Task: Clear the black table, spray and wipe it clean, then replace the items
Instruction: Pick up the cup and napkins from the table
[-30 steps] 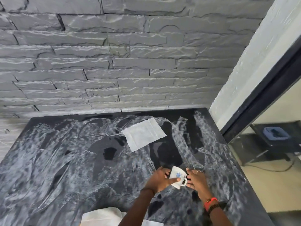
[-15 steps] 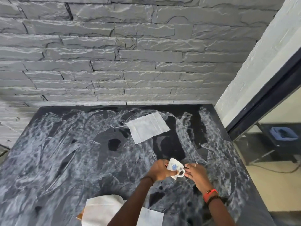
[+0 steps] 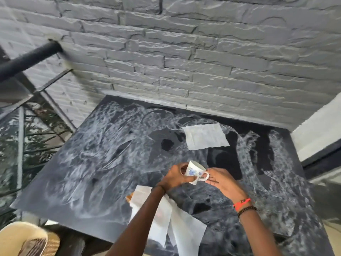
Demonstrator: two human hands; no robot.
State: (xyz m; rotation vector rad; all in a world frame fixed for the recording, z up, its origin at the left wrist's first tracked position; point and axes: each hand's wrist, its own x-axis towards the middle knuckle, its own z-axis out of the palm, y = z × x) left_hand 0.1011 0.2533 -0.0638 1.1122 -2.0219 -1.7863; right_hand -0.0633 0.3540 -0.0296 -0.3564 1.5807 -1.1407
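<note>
Cup tilted, mouth upward, handle rightward

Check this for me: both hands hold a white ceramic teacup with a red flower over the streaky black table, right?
Not quite. The head view shows the flower on the white ceramic teacup is blue, not red. The left hand and right hand do both hold it over the streaky black table.

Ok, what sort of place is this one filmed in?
Probably a balcony or terrace: a grey stone wall, a black railing with leaves beyond it on the left, and a black table set against the wall.
</note>
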